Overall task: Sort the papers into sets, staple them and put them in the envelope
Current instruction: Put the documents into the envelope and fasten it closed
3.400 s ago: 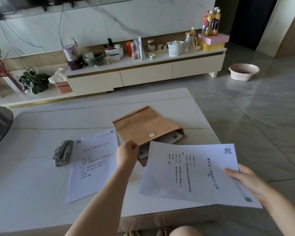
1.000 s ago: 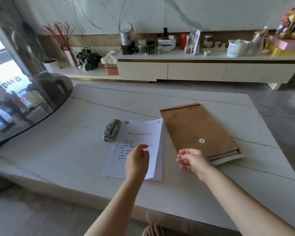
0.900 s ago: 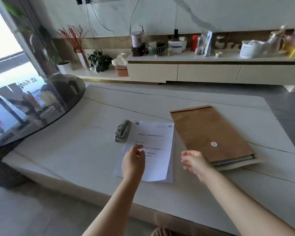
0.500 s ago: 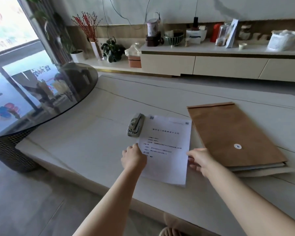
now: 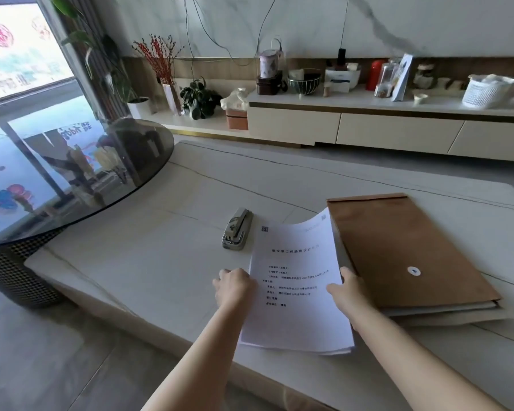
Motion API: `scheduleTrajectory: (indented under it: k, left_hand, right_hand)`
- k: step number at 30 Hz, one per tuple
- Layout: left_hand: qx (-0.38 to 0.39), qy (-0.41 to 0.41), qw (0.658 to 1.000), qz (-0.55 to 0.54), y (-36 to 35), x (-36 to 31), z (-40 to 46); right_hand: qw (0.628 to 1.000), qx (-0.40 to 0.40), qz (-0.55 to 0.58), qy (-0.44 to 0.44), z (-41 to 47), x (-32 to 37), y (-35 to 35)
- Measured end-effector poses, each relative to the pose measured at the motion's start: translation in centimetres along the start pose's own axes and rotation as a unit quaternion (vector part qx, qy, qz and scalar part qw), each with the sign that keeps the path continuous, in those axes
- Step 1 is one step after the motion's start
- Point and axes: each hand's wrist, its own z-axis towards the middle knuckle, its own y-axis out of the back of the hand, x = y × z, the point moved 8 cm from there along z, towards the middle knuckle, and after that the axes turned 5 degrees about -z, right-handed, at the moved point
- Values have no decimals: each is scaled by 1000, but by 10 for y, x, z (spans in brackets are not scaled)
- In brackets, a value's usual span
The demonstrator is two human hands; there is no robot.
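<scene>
Small stack of white printed paper sheets (image 5: 294, 280): held above the near part of the table, gripped at both side edges; far edge curled upward. Printed lines are too small to be read. Sheet count cannot be told.

Left hand (image 5: 235, 287): curled round the stack's left edge; its fingers are hidden under the sheets.

Right hand (image 5: 349, 292): clamped on the right edge, thumb laid on top, remaining fingers concealed beneath.

Brown kraft paper envelope with white button clasp (image 5: 404, 250): laid flat just right of the stack, more white sheets seen protruding at its near end.

Silver metal stapler (image 5: 238, 229): set on the table just beyond the stack's left corner.

Pale marble-veined low table (image 5: 149, 256): cut off at the right.

Round dark glass side table (image 5: 72, 173): placed at left, partly cropped.

Long cream cabinet (image 5: 368, 126): cluttered with small items, several blurred.
</scene>
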Motion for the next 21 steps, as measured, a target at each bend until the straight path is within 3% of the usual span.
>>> scheduleTrajectory:
  k: [5,10,14,17,21]
  left_hand:
    - [15,-3,997,-81,-5,-9,-5]
    - [42,30,998,-35,-9,-3,-4]
    - [27,13,999,-33,-7,1,-2]
    - [17,3,984,-176,-1,-2,-5]
    - [106,42,901,-419,-2,-14,-27]
  right_hand:
    - [999,15,40,-11,-1,0,-4]
    - [997,58,35,-49,-3,-20,-8]
    - [986,101,125,-36,-11,-21,-4]
    - [975,131,177,-5,-16,-18,4]
    - [959,136,243,45,-32,-9,21]
